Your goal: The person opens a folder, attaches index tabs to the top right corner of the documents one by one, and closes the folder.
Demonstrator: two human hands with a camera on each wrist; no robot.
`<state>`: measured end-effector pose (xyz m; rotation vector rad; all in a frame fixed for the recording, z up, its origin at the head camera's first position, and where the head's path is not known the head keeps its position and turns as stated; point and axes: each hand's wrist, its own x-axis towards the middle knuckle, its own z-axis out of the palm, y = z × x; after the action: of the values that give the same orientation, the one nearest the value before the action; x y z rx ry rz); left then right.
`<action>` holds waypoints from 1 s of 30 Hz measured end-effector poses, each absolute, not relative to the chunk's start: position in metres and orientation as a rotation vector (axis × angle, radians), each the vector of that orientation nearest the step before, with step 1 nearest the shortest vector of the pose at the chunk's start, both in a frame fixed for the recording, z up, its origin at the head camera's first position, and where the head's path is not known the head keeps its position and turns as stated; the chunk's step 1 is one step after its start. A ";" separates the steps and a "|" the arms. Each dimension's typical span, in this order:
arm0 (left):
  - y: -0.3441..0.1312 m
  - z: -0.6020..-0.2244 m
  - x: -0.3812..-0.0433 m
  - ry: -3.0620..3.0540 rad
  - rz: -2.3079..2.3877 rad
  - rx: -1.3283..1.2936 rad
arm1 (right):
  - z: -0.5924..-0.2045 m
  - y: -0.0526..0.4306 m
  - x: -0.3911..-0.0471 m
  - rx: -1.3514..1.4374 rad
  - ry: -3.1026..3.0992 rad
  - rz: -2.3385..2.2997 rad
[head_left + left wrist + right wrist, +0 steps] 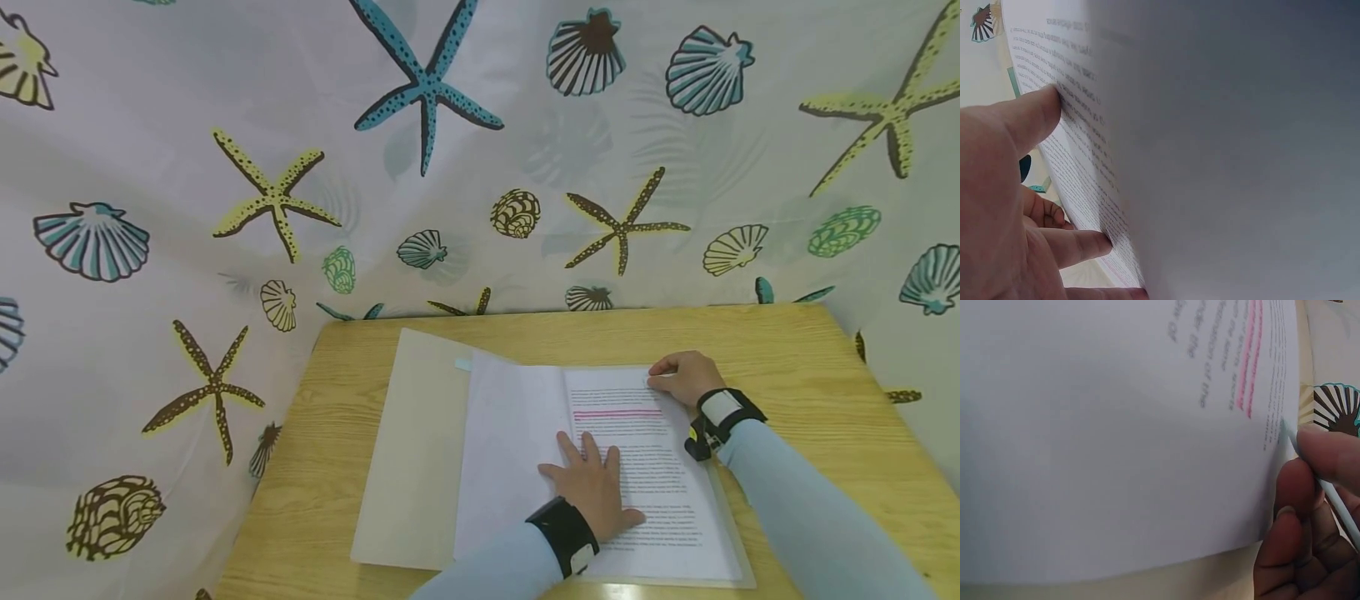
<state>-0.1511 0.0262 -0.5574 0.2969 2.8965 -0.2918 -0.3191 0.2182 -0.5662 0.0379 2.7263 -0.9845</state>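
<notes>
Cream card makes up the open document folder (412, 467) in the head view, lying on a wood-grained table (322, 442) before a white cloth (465, 208) patterned with seashells and starfish. A white sheet (513, 467) with no print on its visible side lies over part of the folder's left cover, a pale blue tab (462, 364) showing near its top edge. On the right half is the printed page (667, 492), with pink highlighting (617, 414) near its top. The left hand (588, 492) rests palm down on that page, fingers and thumb spread. The right hand (686, 377) is at the page's upper right corner, its fingers drawn together. Both wrists wear black straps (727, 408) over light blue sleeves (817, 508).

In the left wrist view, the left hand's separated fingers touch the printed sheet, whose near part is blurred; curled fingers of the right hand show beyond.

In the right wrist view, thumb and forefinger pinch a slim pale stick (1340, 509), its tip at the lines of print near the page's edge; whether it touches the paper, I cannot tell. The other fingers curl below.
</notes>
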 end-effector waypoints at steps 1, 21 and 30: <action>0.026 -0.558 -0.151 2.899 -0.290 0.297 | -0.567 0.218 -0.319 0.042 2.728 -0.980; 0.025 -0.555 -0.151 2.885 -0.304 0.314 | -0.570 0.219 -0.321 -0.012 2.751 -0.928; 0.027 -0.557 -0.151 2.876 -0.313 0.312 | -0.572 0.222 -0.321 -0.026 2.735 -0.948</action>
<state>-0.1514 0.0265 -0.5571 0.3123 2.8760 -0.3134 -0.3206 0.2220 -0.5725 -0.0258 2.7350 -0.9481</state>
